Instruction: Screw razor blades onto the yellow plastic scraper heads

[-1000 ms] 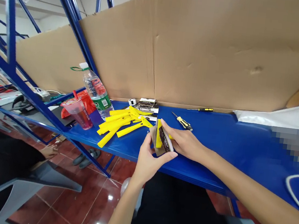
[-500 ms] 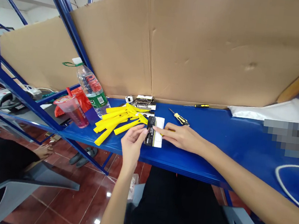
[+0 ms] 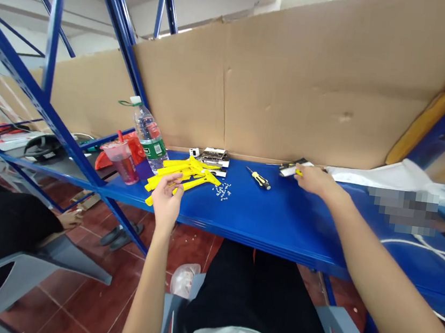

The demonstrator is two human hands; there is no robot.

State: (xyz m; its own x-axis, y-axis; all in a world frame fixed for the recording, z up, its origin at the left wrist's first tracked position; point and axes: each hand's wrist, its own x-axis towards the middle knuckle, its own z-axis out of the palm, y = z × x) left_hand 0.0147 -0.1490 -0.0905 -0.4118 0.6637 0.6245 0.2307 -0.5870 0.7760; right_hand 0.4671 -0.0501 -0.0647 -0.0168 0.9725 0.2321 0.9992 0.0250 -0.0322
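Observation:
My right hand [image 3: 313,181] is closed on a black-and-white card [image 3: 292,167] near the cardboard at the back of the bench. A small yellow piece also shows at its fingertips; I cannot make out what it is. Over the near edge of a heap of yellow plastic handles [image 3: 181,172], my left hand [image 3: 167,195] hangs with loosely curled fingers apart and nothing in them. Small silvery bits [image 3: 223,191] lie scattered to the right of the heap. Between the two hands rests a screwdriver [image 3: 260,180] with a pale yellow and black handle.
On the left stand a water bottle [image 3: 150,139] and a pink drink cup [image 3: 122,161]. Small printed boxes [image 3: 214,156] lie behind the handles. White plastic wrap [image 3: 384,174] and a white cable [image 3: 403,242] are at the right. Another person [image 3: 5,221] sits at the left.
My right hand has carried the card from the middle of the bench to the back right, uncovering the silvery bits. My left hand has let go and moved left.

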